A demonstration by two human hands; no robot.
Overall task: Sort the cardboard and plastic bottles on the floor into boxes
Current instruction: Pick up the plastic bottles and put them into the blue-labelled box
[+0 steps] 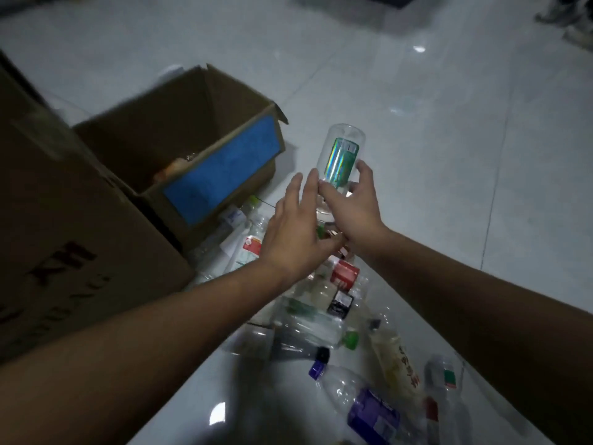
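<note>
A clear plastic bottle (340, 152) with a shiny green label is held up, base pointing away, by my right hand (354, 207), whose fingers wrap its lower part. My left hand (293, 232) is spread flat beside it, fingers apart, holding nothing; its fingertips reach near the bottle's neck. Under both hands lies a pile of plastic bottles (324, 319) on the floor. An open cardboard box with a blue panel (221, 165) stands to the left, with something orange inside.
A big closed cardboard box (64, 239) fills the left side, touching the open one. More bottles, one with a purple label (372, 412), lie at the bottom right. Pale tiled floor (449, 139) stretches away. Shoes (574, 24) sit at the far top right.
</note>
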